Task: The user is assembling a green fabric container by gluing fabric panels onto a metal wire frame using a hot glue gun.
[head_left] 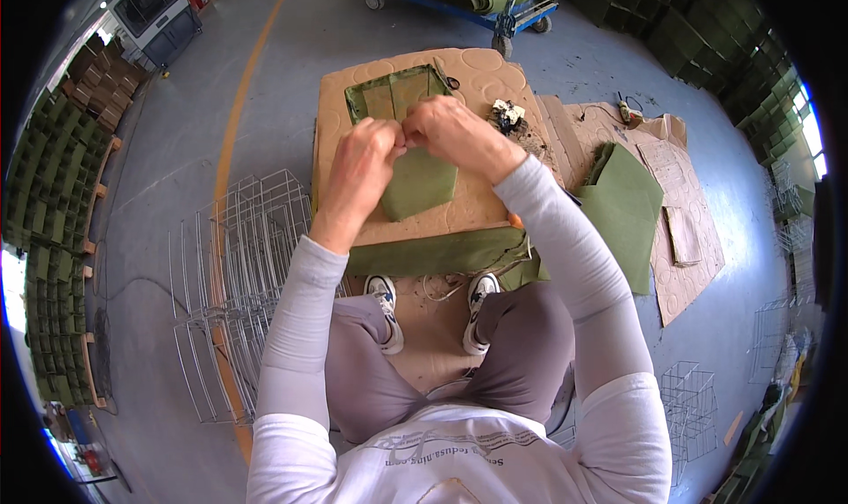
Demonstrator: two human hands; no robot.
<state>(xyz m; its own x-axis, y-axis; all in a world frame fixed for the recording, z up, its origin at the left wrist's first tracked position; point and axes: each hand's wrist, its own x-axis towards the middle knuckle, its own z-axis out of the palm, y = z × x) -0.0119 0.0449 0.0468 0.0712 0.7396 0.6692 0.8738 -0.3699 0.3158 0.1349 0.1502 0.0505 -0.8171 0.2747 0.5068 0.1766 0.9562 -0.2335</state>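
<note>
My left hand (360, 158) and my right hand (459, 135) meet above a green fabric box (422, 186), their fingertips pinched together. Whatever sits between the fingers is too small to make out. The box lies on a low work table (486, 71) topped with tan patterned board. Its far part shows an open hollow with a darker rim and thin frame bars; my hands cover its middle. A black ring-shaped handle (453, 83) rests by its far right corner. Farther right is a tangled black-and-white clump (506, 115). An orange handle (515, 220) shows at the table's near right edge.
Stacked wire frames (256, 230) stand on the floor at left. Green fabric sheets (618, 208) and cardboard (689, 279) lie at right. A blue cart (517, 18) carries green fabric at the back. Piles of green boxes (53, 168) line both sides. More wire frames (689, 407) stand lower right.
</note>
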